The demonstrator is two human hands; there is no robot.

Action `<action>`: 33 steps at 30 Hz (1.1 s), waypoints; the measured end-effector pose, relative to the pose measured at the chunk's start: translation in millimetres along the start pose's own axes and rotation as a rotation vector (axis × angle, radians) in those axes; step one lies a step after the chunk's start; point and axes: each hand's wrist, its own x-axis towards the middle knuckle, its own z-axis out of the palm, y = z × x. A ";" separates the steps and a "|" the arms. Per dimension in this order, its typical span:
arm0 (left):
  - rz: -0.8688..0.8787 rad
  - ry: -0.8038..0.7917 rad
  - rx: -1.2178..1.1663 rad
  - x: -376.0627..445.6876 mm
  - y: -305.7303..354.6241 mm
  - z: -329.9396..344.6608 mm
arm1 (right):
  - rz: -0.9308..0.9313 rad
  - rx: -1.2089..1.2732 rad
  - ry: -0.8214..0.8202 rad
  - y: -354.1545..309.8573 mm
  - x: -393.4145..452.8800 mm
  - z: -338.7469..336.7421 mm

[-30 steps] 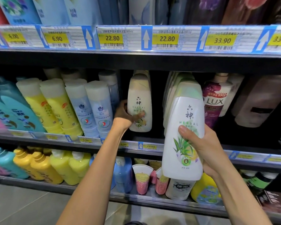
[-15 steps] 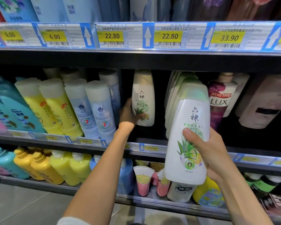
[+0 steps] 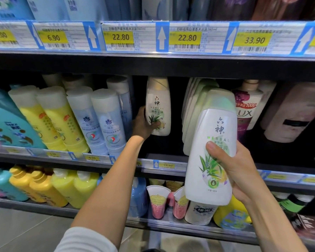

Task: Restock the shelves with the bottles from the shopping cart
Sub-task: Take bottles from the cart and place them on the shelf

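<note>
One bottle going deep on the middle shelf, another waiting in our grip

Over the last second our left hand (image 3: 144, 124) has pushed the cream-capped bottle (image 3: 158, 106) further back into the dark gap on the middle shelf (image 3: 171, 165), fingers still curled round its lower half. Our right hand (image 3: 233, 171) keeps its wrap on the green-capped bottle (image 3: 211, 148), held in front of the matching row (image 3: 193, 113), likely next in.

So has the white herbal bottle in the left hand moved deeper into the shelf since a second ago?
Yes. The white herbal bottle in the left hand has gone up and back, its cap now near the underside of the upper shelf.
</note>
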 end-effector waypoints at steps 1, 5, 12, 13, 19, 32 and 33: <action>-0.013 -0.005 -0.021 -0.4 -1.0 0.6 | 0.001 0.000 -0.003 0.3 -0.4 0.3; -0.033 -0.030 -0.042 3.3 -4.9 -2.1 | 0.006 0.002 -0.021 1.1 -2.3 0.7; -0.052 -0.004 -0.030 10.0 -12.5 0.0 | 0.002 0.004 -0.052 2.1 -6.1 0.2; -0.057 0.002 -0.031 9.1 -12.3 2.1 | 0.002 0.008 -0.052 2.4 -6.3 0.3; -0.118 -0.014 -0.183 8.2 -7.6 7.9 | 0.015 0.020 -0.067 4.0 -7.6 1.0; -0.094 -0.101 -0.208 9.3 -13.6 3.0 | 0.042 0.005 -0.035 10.7 -9.4 -2.5; -0.092 -0.114 -0.215 8.0 -14.4 1.9 | 0.040 0.002 -0.035 11.0 -8.9 -2.0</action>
